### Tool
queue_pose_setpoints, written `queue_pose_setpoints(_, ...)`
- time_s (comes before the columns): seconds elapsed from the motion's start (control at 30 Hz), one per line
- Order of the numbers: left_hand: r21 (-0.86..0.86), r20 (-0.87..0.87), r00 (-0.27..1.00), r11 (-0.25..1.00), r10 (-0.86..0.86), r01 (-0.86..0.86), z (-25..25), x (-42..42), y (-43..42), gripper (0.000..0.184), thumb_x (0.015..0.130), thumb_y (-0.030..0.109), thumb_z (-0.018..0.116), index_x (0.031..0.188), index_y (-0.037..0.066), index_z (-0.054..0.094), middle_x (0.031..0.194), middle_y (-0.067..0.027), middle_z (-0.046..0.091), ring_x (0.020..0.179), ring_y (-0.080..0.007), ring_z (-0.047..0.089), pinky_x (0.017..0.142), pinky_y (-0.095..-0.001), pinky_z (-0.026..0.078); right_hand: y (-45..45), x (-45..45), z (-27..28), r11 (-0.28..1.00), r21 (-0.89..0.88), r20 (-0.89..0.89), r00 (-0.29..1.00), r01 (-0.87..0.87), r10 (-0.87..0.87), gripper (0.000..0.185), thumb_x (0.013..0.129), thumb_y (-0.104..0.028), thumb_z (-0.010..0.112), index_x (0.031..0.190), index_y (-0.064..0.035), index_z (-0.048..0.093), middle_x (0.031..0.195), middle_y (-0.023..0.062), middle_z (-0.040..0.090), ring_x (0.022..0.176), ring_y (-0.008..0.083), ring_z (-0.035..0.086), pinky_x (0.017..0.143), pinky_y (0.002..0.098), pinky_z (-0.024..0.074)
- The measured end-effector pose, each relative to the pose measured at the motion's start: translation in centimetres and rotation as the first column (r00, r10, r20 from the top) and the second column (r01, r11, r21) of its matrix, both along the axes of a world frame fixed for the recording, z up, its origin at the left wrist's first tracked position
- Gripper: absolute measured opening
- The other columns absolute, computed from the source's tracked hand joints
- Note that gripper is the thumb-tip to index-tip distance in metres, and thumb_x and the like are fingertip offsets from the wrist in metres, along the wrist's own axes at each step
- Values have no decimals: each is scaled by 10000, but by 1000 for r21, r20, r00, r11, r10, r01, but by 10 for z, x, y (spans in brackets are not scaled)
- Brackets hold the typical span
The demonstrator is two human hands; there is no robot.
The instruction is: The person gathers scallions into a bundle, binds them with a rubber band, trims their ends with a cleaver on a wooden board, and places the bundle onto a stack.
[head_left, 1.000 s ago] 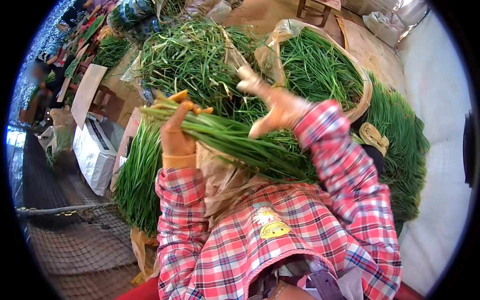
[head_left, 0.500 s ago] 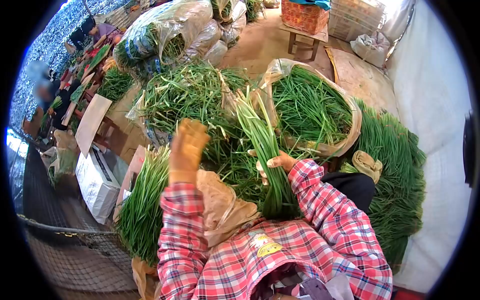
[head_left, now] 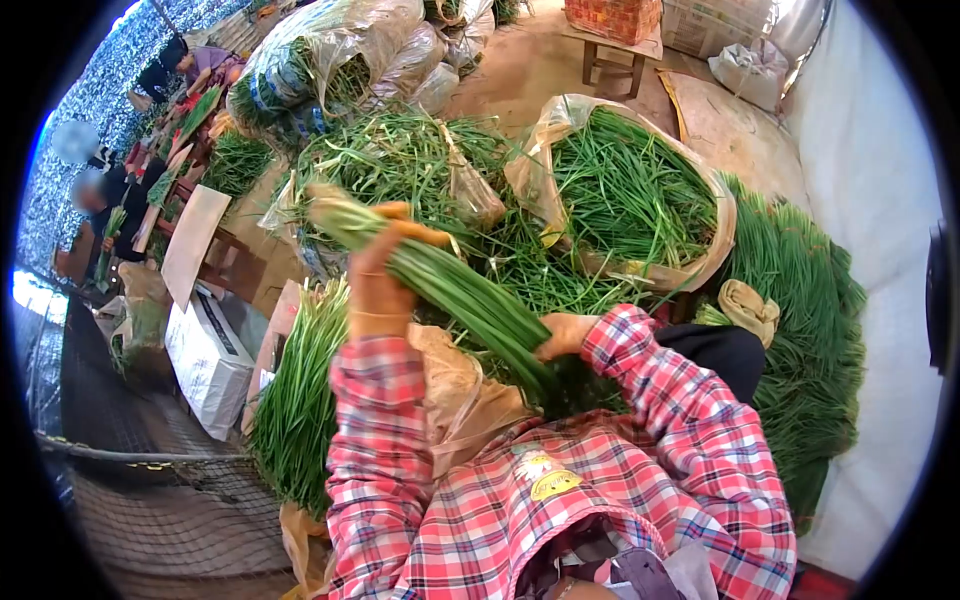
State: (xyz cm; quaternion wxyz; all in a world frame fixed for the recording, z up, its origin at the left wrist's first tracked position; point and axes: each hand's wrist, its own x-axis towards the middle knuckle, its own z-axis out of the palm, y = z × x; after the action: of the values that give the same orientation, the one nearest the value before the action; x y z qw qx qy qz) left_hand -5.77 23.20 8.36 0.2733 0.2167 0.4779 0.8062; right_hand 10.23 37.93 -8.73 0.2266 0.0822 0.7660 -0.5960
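A bunch of long green chives [head_left: 465,300] lies slantwise between my hands, its pale stem ends up to the left and its leaf tips down to the right. My left hand [head_left: 385,265], in an orange-tan glove, is closed round the stem half. Lower down, my right hand [head_left: 565,335] grips the leafy part; its fingers are mostly hidden behind the leaves. Below the bunch is a crumpled tan plastic sheet [head_left: 450,385] by my lap. A loose heap of chives [head_left: 390,175] spreads just beyond my hands.
An open bag of chives [head_left: 630,200] stands ahead right. Stacked chives lie along the right wall [head_left: 800,330] and by my left arm [head_left: 300,410]. A white box [head_left: 210,365], netting [head_left: 190,520], wrapped bundles [head_left: 340,60] and a crate on a stool [head_left: 612,20] surround me. People sit far left.
My left hand, previously raised apart from the bunch, now grips its stems. The bunch has tipped from near upright to a leftward slant. The view has shifted slightly.
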Motion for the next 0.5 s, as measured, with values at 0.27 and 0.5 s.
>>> queue_pose_setpoints(0.27,251,-173,951,945,258,-211,51,-66,-56,258,793,85,595,1041,46,535,861,-85,586,764,-232,595,776,-439,513,95,39,-10,803,441,-88,910,400,-405,327,787,-147,622,1113,-125,616,1056,86,623,952,210,581,867,325,446)
queue_pose_setpoints(0.5,-15,-171,975,990,-139,138,3,0,12,475,701,65,673,1131,-7,486,932,-92,571,727,-235,621,640,-363,538,31,-39,196,899,-192,-644,641,394,-418,322,747,-215,708,1015,-54,629,823,33,615,787,115,553,720,269,460)
